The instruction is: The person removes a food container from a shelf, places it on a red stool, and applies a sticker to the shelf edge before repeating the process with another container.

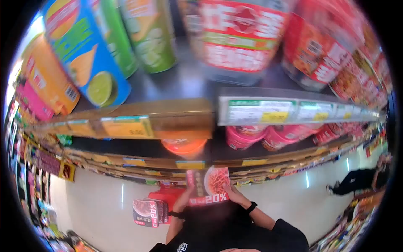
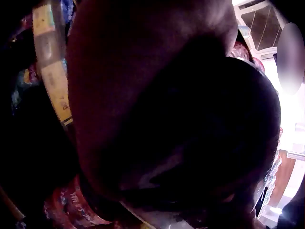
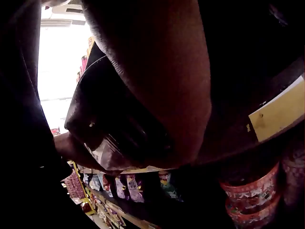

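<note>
In the head view, both hands hold a flat red food package in front of the chest. It has a noodle picture on its face and "20%" printed along its lower edge. My left hand grips the left side, and my right hand grips the right side with the thumb over the front. Both wrist views are dark: the left hand fills much of one, and in the other the right hand lies against a shadowed, glossy surface of the package. Most fingers are hidden behind it.
Shelves with price labels stand close ahead, carrying a blue snack can, a large clear-lidded tub and pink tubs. Left of the body, similar packages lie by a red basket. Another person is in the aisle at right.
</note>
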Available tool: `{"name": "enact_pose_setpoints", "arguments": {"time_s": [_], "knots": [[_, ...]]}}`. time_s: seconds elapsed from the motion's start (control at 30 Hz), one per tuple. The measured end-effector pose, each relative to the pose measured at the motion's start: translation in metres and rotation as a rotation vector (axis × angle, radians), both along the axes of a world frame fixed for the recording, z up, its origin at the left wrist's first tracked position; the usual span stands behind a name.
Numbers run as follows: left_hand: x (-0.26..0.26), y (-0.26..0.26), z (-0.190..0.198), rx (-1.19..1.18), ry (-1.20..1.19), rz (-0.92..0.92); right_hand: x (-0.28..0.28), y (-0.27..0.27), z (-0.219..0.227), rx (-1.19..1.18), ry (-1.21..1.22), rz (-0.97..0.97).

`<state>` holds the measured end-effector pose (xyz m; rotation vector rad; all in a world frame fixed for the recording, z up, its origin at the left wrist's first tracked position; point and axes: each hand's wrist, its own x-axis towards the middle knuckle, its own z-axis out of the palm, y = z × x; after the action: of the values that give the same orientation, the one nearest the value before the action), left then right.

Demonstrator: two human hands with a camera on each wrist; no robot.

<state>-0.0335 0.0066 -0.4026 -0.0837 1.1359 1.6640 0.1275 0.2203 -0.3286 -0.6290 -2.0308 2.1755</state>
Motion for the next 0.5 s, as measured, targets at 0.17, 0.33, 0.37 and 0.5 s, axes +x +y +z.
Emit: {"name": "enact_pose_setpoints", "arguments": {"time_s": [0.17,0.33,0.37,0.5], "knots": [[0.005,0.023,0.049,-0.014,-0.014,0.035,0.008,0.005,-0.038,-0.091,0.053,-0.06],[0.001,0.031,0.035,-0.086,0.168,0.06,0.005,0.005,-0.006,-0.037,0.114,-0.153],[-0.003,0.032,0.03,-0.077,0.145,0.045,0.005,0.002,0.014,-0.045,0.134,-0.169],[0.0,0.025,0.035,-0.1,0.05,-0.058,0.013,0.003,-0.006,-0.081,0.1,-0.089]]}}
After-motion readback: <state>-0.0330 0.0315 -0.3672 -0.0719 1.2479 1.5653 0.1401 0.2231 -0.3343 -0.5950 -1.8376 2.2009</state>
